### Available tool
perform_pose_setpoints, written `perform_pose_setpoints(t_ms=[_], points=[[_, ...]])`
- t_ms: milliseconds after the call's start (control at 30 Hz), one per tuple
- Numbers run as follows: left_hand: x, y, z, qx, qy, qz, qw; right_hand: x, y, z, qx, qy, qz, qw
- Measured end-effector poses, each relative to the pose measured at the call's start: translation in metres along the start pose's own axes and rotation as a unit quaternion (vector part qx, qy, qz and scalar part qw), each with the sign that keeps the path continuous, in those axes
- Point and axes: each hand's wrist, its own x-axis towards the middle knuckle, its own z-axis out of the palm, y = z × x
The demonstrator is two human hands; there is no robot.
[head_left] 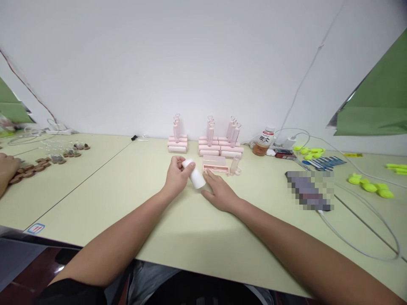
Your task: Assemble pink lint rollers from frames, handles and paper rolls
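My left hand (177,176) is closed around the upper end of a white sticky-paper roll (196,179), which tilts down to the right. Flat on the table, with fingers stretched out, lies my right hand (219,191); it holds nothing. Its fingertips are at the front left corner of an open pink lint-roller case (214,161), and I cannot tell whether they touch it. Just right of the case stands a clear pink handle piece (235,164). Behind these, several pink lint rollers (210,149) sit in groups, with upright handles.
A drink bottle (263,140) stands at the back right. A blurred-out phone (308,190) with a white cable (359,254) lies on the right, near yellow-green pieces (369,185) and blue tools (324,162). At left, another person's hand (8,169) is beside brown pieces (30,169).
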Motion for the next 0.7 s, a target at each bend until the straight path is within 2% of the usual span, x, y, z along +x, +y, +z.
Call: perform_pose_setpoints(t_ms=[67,167,300,467,600,700], points=[[0.0,0.003,0.0,0.005,0.015,-0.029,0.999,0.005,-0.003,-0.002,-0.024,0.006,0.001,1.0],[-0.001,0.008,0.001,-0.017,0.006,-0.057,0.998,0.003,-0.003,-0.004,-0.035,0.022,0.012,0.999],[-0.001,0.012,0.001,-0.05,0.008,-0.057,0.997,0.0,0.001,-0.007,-0.063,0.048,0.015,0.997],[0.0,0.009,0.001,-0.071,0.002,-0.065,0.995,0.002,0.003,-0.009,-0.079,0.029,0.045,0.995],[0.0,0.011,0.001,-0.104,-0.007,-0.111,0.988,-0.003,0.001,-0.011,-0.053,0.033,0.081,0.995],[-0.001,0.013,0.002,-0.122,-0.013,-0.147,0.982,-0.003,0.001,-0.014,-0.038,0.0,0.085,0.996]])
